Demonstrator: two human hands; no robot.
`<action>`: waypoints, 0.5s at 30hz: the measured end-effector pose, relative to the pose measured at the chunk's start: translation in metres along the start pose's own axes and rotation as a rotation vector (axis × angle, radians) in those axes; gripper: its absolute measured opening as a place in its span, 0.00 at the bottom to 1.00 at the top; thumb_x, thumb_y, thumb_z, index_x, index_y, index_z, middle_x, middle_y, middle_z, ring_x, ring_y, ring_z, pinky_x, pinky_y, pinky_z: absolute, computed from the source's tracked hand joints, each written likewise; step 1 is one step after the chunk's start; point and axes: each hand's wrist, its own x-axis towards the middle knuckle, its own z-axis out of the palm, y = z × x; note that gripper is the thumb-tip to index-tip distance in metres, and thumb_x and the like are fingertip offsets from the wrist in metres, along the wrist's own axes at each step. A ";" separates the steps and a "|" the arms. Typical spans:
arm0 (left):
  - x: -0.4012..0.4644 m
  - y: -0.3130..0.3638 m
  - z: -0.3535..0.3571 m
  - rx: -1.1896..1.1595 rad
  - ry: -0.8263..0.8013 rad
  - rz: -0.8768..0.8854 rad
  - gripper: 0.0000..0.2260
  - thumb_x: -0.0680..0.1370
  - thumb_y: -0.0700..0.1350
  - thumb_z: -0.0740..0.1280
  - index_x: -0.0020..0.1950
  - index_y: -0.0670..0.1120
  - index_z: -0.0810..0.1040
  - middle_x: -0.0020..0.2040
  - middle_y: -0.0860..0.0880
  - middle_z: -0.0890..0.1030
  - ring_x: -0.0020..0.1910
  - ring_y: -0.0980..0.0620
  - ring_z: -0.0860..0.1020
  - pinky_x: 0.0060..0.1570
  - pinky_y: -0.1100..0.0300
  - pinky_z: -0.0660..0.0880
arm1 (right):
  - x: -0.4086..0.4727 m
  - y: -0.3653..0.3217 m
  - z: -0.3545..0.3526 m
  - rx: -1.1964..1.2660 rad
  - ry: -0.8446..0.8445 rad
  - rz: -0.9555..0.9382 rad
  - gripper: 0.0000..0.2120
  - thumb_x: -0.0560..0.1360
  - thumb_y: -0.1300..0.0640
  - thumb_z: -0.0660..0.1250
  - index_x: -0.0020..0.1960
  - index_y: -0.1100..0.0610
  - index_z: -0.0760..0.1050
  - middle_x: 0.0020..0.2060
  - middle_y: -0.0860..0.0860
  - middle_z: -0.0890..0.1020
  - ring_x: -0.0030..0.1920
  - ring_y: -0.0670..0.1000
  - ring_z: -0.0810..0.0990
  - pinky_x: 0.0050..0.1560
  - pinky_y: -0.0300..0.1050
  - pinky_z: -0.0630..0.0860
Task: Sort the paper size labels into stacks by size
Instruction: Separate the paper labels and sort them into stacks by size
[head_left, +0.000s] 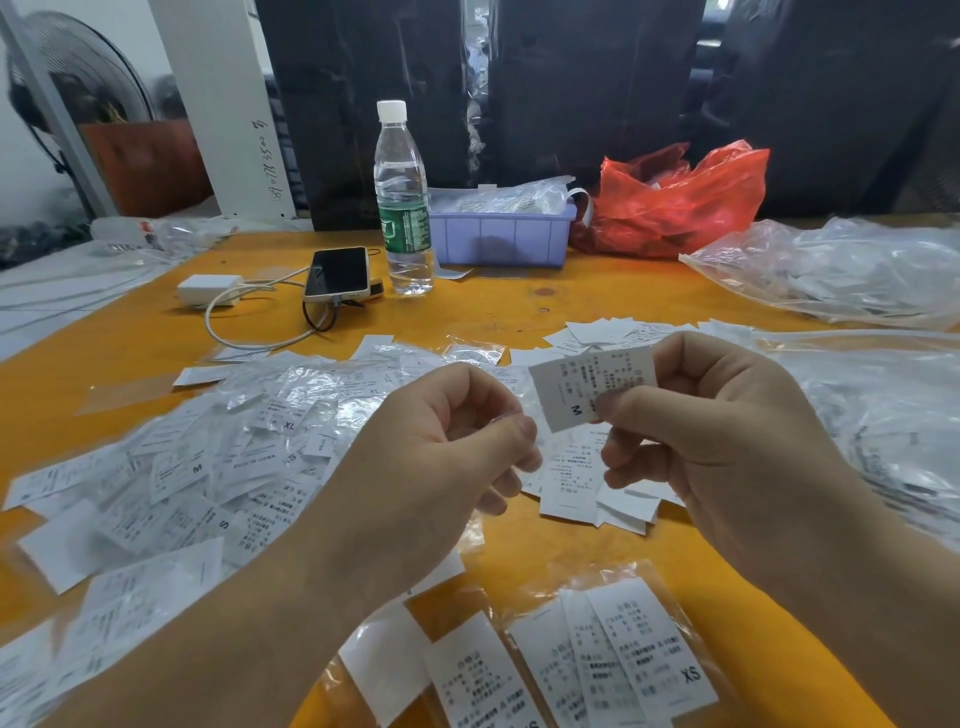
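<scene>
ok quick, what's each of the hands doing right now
Left hand: fingers curled, thumb against fingertips; it may pinch clear film, but that cannot be told.
Right hand: pinching a paper label marked M between thumb and fingers.

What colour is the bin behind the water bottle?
Light purple bin, seen in the head view.

Bright even light, soft shadows, wide-angle edge warp, slight blur.

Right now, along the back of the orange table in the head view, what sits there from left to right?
White charger → phone → water bottle → lilac plastic tray → red plastic bag → clear plastic bags.
</scene>
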 end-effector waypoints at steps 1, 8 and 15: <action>0.000 0.000 0.000 -0.001 -0.001 0.000 0.04 0.77 0.43 0.69 0.42 0.48 0.79 0.36 0.49 0.84 0.33 0.53 0.82 0.35 0.60 0.81 | 0.000 -0.001 0.000 -0.017 0.019 -0.028 0.10 0.71 0.73 0.68 0.37 0.61 0.73 0.30 0.55 0.83 0.26 0.50 0.78 0.28 0.41 0.76; 0.000 -0.001 0.000 -0.004 -0.002 0.002 0.05 0.77 0.42 0.68 0.41 0.48 0.79 0.36 0.50 0.84 0.33 0.53 0.82 0.34 0.61 0.80 | -0.003 -0.003 0.003 -0.080 0.045 -0.092 0.12 0.72 0.73 0.67 0.35 0.61 0.71 0.28 0.56 0.82 0.26 0.51 0.79 0.30 0.43 0.78; 0.002 -0.002 0.001 -0.011 -0.020 0.014 0.07 0.78 0.43 0.68 0.41 0.52 0.80 0.37 0.50 0.85 0.34 0.53 0.82 0.36 0.61 0.81 | -0.003 0.001 0.004 -0.130 0.005 -0.068 0.11 0.72 0.74 0.67 0.35 0.62 0.72 0.27 0.54 0.82 0.26 0.52 0.80 0.30 0.41 0.77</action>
